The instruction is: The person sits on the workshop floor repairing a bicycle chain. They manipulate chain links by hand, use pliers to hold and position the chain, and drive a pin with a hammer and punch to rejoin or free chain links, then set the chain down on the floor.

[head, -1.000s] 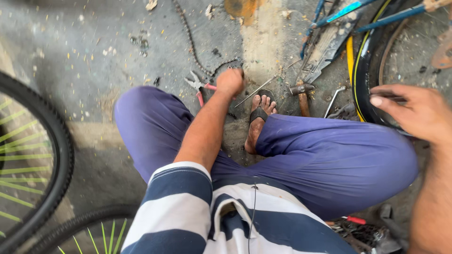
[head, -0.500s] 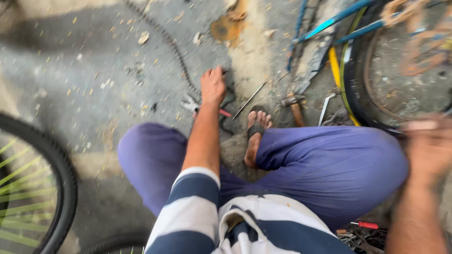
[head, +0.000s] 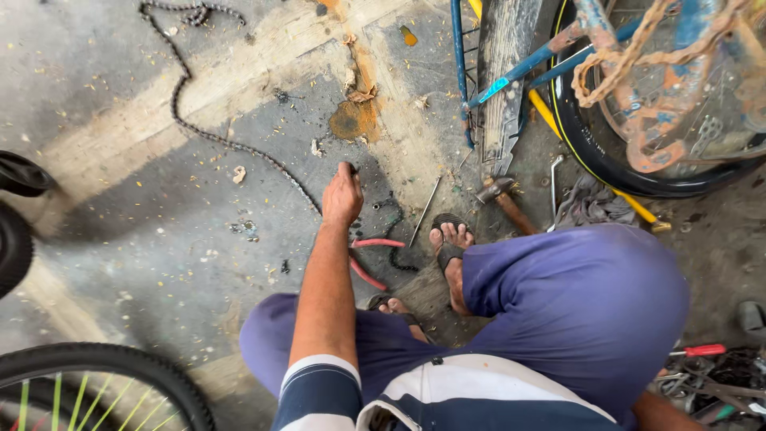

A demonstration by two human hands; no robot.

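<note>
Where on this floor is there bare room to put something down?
Bare concrete lies left of the left hand, between the bicycle chain and the tyre at the bottom edge. It is crowded to the right: red-handled pliers, a hammer, a rag and the wheel sit close together.

My right hand is out of view; only a bit of that forearm (head: 662, 411) shows at the bottom edge. My left hand (head: 343, 195) covers the pliers' head, so only the red handles (head: 371, 255) show, and I cannot tell whether my fingers grip it or just rest on it. The chain (head: 207, 132) runs under my hand, its end hidden. The wheel (head: 622, 172) at top right is cut by the frame, as are the tyre (head: 120, 363) at bottom left and the dark tyre (head: 16, 239) at the left edge. The tools (head: 710, 375) at bottom right are too jumbled to tell apart.
</note>
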